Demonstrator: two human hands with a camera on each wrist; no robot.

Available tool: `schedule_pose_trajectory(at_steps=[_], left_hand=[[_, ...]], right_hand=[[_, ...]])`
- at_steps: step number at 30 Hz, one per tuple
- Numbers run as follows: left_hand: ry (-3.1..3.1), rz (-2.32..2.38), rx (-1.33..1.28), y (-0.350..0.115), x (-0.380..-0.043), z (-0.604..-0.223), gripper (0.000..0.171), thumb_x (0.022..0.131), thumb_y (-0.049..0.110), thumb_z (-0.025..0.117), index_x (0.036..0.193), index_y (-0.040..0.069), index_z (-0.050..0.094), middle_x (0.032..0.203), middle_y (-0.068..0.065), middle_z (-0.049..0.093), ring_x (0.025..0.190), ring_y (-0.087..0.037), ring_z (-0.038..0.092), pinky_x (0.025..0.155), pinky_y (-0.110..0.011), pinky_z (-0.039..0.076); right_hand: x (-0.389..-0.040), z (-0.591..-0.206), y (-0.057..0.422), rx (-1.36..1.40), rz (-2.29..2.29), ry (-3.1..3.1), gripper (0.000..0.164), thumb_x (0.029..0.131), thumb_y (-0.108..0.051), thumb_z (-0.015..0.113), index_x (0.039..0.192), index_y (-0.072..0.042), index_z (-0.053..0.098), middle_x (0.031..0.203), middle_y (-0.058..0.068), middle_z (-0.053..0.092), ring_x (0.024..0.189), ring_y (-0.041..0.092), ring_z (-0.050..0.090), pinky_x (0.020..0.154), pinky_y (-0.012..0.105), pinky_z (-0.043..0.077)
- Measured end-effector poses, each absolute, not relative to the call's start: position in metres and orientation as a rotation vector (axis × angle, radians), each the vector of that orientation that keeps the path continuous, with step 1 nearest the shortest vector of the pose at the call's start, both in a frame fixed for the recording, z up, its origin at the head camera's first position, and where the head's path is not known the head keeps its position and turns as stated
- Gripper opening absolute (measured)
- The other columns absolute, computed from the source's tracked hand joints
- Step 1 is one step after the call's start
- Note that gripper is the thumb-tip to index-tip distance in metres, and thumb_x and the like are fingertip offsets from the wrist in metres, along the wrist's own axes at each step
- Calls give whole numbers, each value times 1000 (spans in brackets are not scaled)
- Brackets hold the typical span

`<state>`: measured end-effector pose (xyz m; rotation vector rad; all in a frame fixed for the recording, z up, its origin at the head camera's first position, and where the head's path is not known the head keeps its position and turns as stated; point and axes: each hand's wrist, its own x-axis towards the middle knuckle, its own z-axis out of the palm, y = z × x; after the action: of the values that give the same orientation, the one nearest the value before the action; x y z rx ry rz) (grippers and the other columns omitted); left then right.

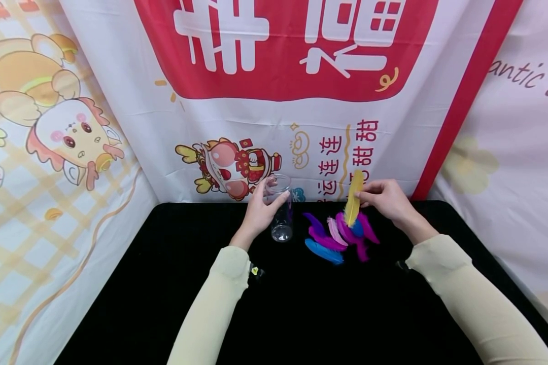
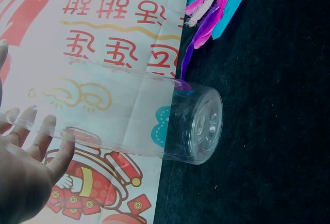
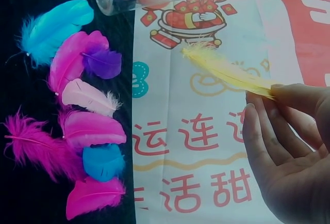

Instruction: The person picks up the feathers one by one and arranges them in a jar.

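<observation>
My left hand [image 1: 261,209] grips a clear plastic jar [image 1: 282,223] near its open top, the fingers and thumb spread around the wall. In the left wrist view the jar's round base [image 2: 207,123] shows, and I see only the printed backdrop through its side. My right hand [image 1: 387,202] pinches a yellow feather [image 1: 354,197] by one end between thumb and fingertips. The feather's fluffy end [image 3: 193,53] points away from the hand. Below it on the black cloth lie several loose feathers: blue [image 1: 323,251], magenta [image 3: 95,127], pale pink [image 3: 88,97] and purple [image 3: 103,61].
A black cloth [image 1: 274,314] covers the table. Right behind its far edge hangs a white and red printed backdrop [image 1: 255,116], with patterned sheets [image 1: 36,228] along the sides. A small dark wrist device [image 1: 255,272] sits by the left cuff.
</observation>
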<state>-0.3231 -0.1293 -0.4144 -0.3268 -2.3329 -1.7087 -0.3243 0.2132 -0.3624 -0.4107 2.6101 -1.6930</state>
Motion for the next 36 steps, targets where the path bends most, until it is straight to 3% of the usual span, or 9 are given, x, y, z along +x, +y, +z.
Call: schedule_pose_trajectory(at_steps=[6, 18, 25, 36], left_hand=[[-2338, -1690, -300, -137, -320, -412, 64, 95, 51, 70, 147, 23, 46, 140, 1, 54, 129, -20, 50, 106, -45, 48], [-2308, -1687, -286, -146, -319, -411, 61, 97, 43, 71, 147, 21, 46, 139, 0, 54, 129, -26, 50, 107, -49, 48], [-2322, -1685, -338, -134, -322, -415, 73, 92, 56, 71, 149, 19, 45, 142, -3, 53, 133, -26, 50, 106, -43, 49], [-2332, -1677, -327, -131, -318, -413, 72, 95, 50, 71, 151, 16, 43, 141, -1, 54, 131, -20, 51, 107, -41, 49]], right_hand=[[-326, -360, 203, -448, -1701, 2599, 30, 96, -18, 74, 110, 8, 73, 97, 14, 76, 84, 28, 74, 72, 30, 61], [-328, -355, 186, -481, -1763, 2558, 32, 95, -16, 75, 113, 11, 71, 94, 8, 77, 79, 21, 74, 71, 28, 60], [-322, -355, 199, -420, -1731, 2590, 37, 97, -21, 74, 117, 9, 70, 95, 1, 77, 78, 15, 73, 74, 25, 59], [-318, -353, 194, -446, -1763, 2605, 37, 98, -23, 72, 115, 10, 70, 92, 1, 77, 79, 12, 73, 73, 24, 59]])
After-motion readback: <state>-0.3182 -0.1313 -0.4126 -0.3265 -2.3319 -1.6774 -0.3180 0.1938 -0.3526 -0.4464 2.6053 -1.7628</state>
